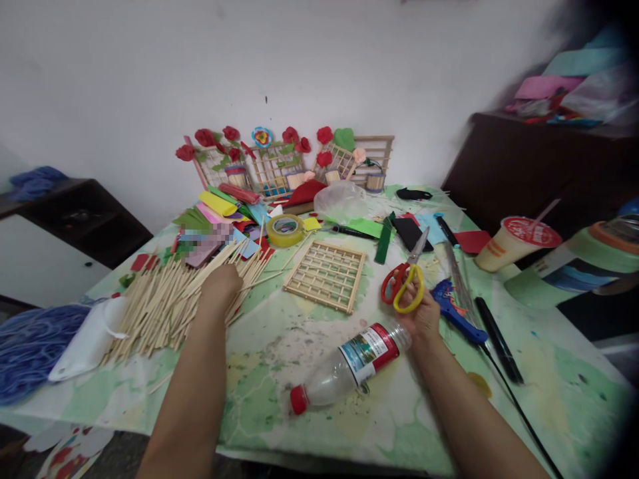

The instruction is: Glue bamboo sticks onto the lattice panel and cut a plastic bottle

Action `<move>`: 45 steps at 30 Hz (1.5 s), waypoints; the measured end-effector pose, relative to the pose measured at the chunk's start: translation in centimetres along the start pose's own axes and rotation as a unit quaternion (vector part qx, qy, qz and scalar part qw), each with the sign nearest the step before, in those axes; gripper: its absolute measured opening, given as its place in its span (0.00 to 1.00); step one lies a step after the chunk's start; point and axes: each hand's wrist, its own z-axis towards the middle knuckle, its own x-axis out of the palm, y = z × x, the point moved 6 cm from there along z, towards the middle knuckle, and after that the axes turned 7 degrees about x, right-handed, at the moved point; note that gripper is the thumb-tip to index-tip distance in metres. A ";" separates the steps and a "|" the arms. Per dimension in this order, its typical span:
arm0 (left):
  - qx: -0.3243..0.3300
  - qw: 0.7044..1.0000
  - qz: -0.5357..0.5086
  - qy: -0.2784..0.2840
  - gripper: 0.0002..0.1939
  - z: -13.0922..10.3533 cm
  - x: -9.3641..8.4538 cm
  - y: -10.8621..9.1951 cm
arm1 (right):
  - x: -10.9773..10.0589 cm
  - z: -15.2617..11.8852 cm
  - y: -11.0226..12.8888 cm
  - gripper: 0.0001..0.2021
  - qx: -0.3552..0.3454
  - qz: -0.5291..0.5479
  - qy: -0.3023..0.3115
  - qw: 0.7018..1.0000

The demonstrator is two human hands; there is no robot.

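Note:
My left hand (222, 286) is closed at the right side of a pile of thin wooden sticks (154, 306). Its fingers curl down around sticks there; how many is hidden. My right hand (422, 316) grips scissors (413, 269) with one red and one yellow handle, blades pointing up and away. Between my hands lies a square lattice (327, 276) made of sticks. Nearer to me, a clear plastic bottle (349, 362) with a red cap rests on its side, its base close to my right wrist.
Stick frames with paper flowers (279, 156) lean on the wall. Yellowish tape (285, 230) sits before them. At right are a blue glue gun (456, 313) with its cord, a lidded cup (516, 243) and a large bottle (574, 266). Blue cord (40, 349) lies left.

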 end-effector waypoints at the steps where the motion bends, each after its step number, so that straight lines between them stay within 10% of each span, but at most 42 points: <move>1: -0.002 1.000 -0.002 -0.011 0.16 -0.3 -0.3 -0.3 | 0.0 0.1 -0.1 0.12 0.009 0.003 -0.004 1.000; 5: 0.141 0.981 -0.080 -0.103 0.20 -4.2 -1.9 -6.4 | -0.3 0.3 -0.4 0.10 0.034 0.008 -0.017 0.999; 10: 0.431 0.871 -0.214 0.100 0.29 -13.7 1.2 -17.2 | -0.6 0.3 -0.3 0.09 0.051 0.010 -0.020 0.998; 14: 0.468 0.858 -0.177 0.115 0.36 -17.6 2.6 -20.2 | -0.8 0.4 -0.3 0.12 0.050 0.021 -0.022 0.998; 20: 0.431 0.837 -0.283 0.180 0.27 -14.9 1.8 -19.5 | -0.1 0.4 1.1 0.09 0.046 0.015 -0.002 0.999; 22: 0.384 0.769 -0.456 0.230 0.25 -12.7 1.3 -18.3 | 0.4 0.2 2.0 0.08 0.054 0.010 0.020 0.998; 26: 0.166 0.540 -0.770 0.295 0.23 -8.7 2.2 -15.0 | 1.5 -0.4 3.4 0.07 0.075 0.006 0.078 0.994; 29: 0.109 0.458 -0.833 0.289 0.21 -7.2 2.8 -13.5 | 3.1 -0.7 2.7 0.12 0.133 -0.026 0.110 0.985; 38: 0.083 0.447 -0.875 0.166 0.14 -5.3 2.9 -11.8 | 10.8 -1.9 0.2 0.23 0.064 -0.324 0.190 0.925; 45: 0.073 0.450 -0.875 0.162 0.16 -5.1 3.1 -11.3 | 10.6 -1.9 -1.6 0.29 0.035 -0.477 0.166 0.862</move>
